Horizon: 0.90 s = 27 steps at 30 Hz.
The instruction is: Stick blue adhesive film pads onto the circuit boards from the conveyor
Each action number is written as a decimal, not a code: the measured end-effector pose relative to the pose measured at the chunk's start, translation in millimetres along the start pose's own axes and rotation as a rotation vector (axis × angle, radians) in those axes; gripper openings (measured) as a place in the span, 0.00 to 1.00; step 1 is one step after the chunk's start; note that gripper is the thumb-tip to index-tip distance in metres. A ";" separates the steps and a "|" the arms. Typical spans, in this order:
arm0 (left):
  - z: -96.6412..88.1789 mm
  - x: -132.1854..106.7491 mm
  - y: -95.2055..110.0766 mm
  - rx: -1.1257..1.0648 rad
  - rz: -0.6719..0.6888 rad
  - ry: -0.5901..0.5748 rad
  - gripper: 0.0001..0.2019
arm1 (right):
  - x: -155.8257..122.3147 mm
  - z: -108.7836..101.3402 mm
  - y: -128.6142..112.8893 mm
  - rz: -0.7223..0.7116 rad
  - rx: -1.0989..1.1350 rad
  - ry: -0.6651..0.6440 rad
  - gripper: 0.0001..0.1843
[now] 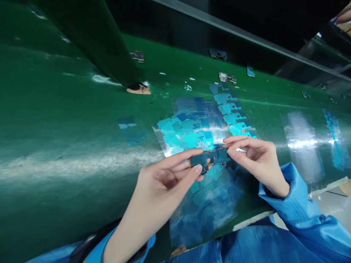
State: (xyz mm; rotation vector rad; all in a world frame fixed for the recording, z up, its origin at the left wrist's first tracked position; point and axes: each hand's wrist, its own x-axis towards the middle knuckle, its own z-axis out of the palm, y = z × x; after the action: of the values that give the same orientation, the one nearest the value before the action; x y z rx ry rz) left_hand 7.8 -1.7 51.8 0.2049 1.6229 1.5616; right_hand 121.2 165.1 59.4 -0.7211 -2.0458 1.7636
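Between my two hands a dark circuit board [199,159] is held up over the table. My left hand [167,175] grips its left end, thumb on the face and fingers along the back and upper edge. At its right end, the thumb and index finger of my right hand [253,155] pinch the corner. Below and behind the board lie many blue film pieces [189,131] on clear plastic sheets, partly overlapping. A column of similar blue film cutouts [230,109] runs up to the right of them.
Several circuit boards lie further back on the green table [82,120], among them a silver one [227,77] and a dark one [218,54]. A thick green post [95,40] rises at the left. Clear film [301,138] lies right. Another person's hand [344,17] shows top right.
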 end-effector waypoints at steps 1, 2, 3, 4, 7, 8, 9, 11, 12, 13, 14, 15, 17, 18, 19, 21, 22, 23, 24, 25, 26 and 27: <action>-1.8 1.1 -0.5 0.017 0.003 -0.016 0.14 | 1.0 -0.1 0.8 -0.015 -0.001 0.030 0.05; -3.3 2.0 -1.0 0.032 0.005 -0.023 0.14 | 1.9 0.0 1.7 -0.026 -0.003 0.060 0.04; -4.4 2.6 -1.5 0.041 0.006 -0.023 0.14 | 2.4 0.5 2.9 -0.030 0.001 0.079 0.03; -5.0 3.0 -2.1 0.042 0.007 -0.021 0.14 | 2.5 1.5 4.3 -0.024 0.017 0.080 0.03; -4.6 3.7 -4.1 0.013 -0.006 -0.035 0.15 | 0.2 6.4 10.6 0.051 0.107 0.001 0.12; -4.0 4.1 -4.9 0.004 -0.015 -0.042 0.16 | -0.9 8.4 13.2 0.088 0.131 -0.026 0.14; -3.5 4.6 -5.9 -0.008 -0.018 -0.045 0.16 | -1.7 10.4 15.9 0.127 0.144 -0.045 0.14; -2.6 6.3 -8.0 -0.033 -0.009 -0.041 0.16 | -2.2 13.9 21.0 0.194 0.149 -0.060 0.12; -2.3 7.4 -9.0 -0.042 -0.006 -0.041 0.15 | -2.0 15.1 23.1 0.213 0.153 -0.064 0.12; -2.1 8.7 -9.9 -0.052 -0.004 -0.044 0.15 | -1.6 15.9 24.7 0.223 0.159 -0.067 0.13; -1.9 9.9 -10.5 -0.063 -0.005 -0.047 0.15 | -1.2 16.2 25.9 0.227 0.163 -0.071 0.14; -1.8 11.2 -10.8 -0.075 -0.014 -0.053 0.16 | -1.1 15.9 26.6 0.233 0.160 -0.079 0.16; -1.6 13.1 -10.4 -0.107 -0.035 -0.062 0.18 | -1.2 13.0 26.6 0.256 0.134 -0.109 0.19; -1.7 13.9 -9.8 -0.128 -0.041 -0.060 0.19 | -0.8 9.9 25.6 0.267 0.113 -0.126 0.21; -1.8 14.4 -9.0 -0.147 -0.048 -0.058 0.19 | 0.6 5.5 23.9 0.274 0.089 -0.140 0.23; -2.4 15.5 -7.8 -0.172 -0.049 -0.048 0.18 | 9.5 -7.0 18.1 0.263 0.037 -0.145 0.25; -2.7 16.2 -7.6 -0.179 -0.037 -0.042 0.17 | 18.5 -14.5 14.5 0.248 0.006 -0.137 0.26; -2.9 17.0 -7.9 -0.183 -0.019 -0.041 0.16 | 31.3 -21.9 10.6 0.232 -0.029 -0.125 0.25; -3.0 18.0 -8.7 -0.183 0.003 -0.046 0.15 | 48.0 -28.4 7.2 0.214 -0.067 -0.108 0.24; -2.9 19.2 -9.9 -0.178 0.026 -0.059 0.15 | 68.4 -32.9 4.4 0.195 -0.107 -0.089 0.22; -2.7 20.6 -11.5 -0.172 0.047 -0.072 0.15 | 91.8 -34.9 2.6 0.175 -0.149 -0.072 0.19; -2.5 22.2 -13.2 -0.164 0.065 -0.083 0.15 | 117.0 -33.9 1.9 0.153 -0.192 -0.056 0.17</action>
State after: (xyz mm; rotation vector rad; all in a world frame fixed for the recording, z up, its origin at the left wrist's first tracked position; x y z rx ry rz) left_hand -2.0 7.9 29.9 0.2331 1.4294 1.7041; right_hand 45.6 260.5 55.4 -0.9170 -2.2749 1.6994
